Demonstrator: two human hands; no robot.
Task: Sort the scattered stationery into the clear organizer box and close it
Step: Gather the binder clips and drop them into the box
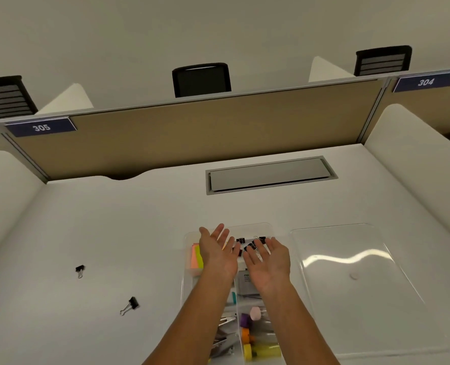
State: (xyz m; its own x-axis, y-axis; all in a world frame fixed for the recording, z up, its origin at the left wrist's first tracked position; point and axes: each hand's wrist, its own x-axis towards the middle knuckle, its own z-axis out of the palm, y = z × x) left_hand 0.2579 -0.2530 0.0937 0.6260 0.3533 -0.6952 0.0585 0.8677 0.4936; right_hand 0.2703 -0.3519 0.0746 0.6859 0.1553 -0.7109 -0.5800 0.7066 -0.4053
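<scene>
Clips come first in the count: two black binder clips lie loose on the white desk (113,233) to the left, one farther (79,269) and one nearer (132,304), and several more (247,243) sit in the far right compartment of the clear organizer box (245,226). One clear lid (350,272) lies flat just right of the box. Both hands, left hand (216,252) and right hand (270,262), are spread open, palms up, over the box, holding nothing.

I see my left hand (216,252) and right hand (270,262) bare, forearms uncovered, no sleeves, rings or watch showing.
</scene>
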